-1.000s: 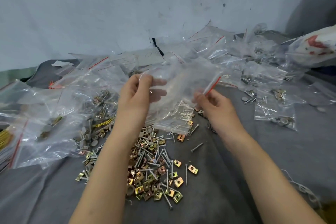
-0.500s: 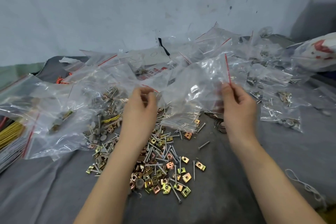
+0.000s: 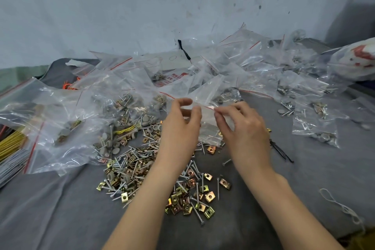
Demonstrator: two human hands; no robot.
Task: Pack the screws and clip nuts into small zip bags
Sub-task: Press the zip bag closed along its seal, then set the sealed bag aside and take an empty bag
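The grey cloth surface (image 3: 60, 209) fills my view, and across its far half lies a drift of clear zip bags (image 3: 263, 71), some already carrying parts. Nearer me is the loose heap (image 3: 129, 170) of screws (image 3: 218, 187) and clip nuts (image 3: 224, 182), mixed together and spilling out under both forearms.

Above the heap's far edge, my left hand (image 3: 180, 128) and right hand (image 3: 245, 128) meet on one small bag (image 3: 209, 124). Each has thumb and forefinger pinched on the bag's mouth at the red strip (image 3: 209, 107), with the other fingers loosely curled and holding nothing else. The bag hangs from that pinch, off the surface. It looks empty, though the clear film makes that hard to tell.

I judge that I am working the mouth open. The film is thin, limp and slick, so it will fold away from any push. The only firm place to hold it is the stiffer zip ridge, one lip per hand. The screws are light but pointed and could pierce the film if dropped in tip first. The nuts are small, flat and hard-edged, and are best picked up by their sides.
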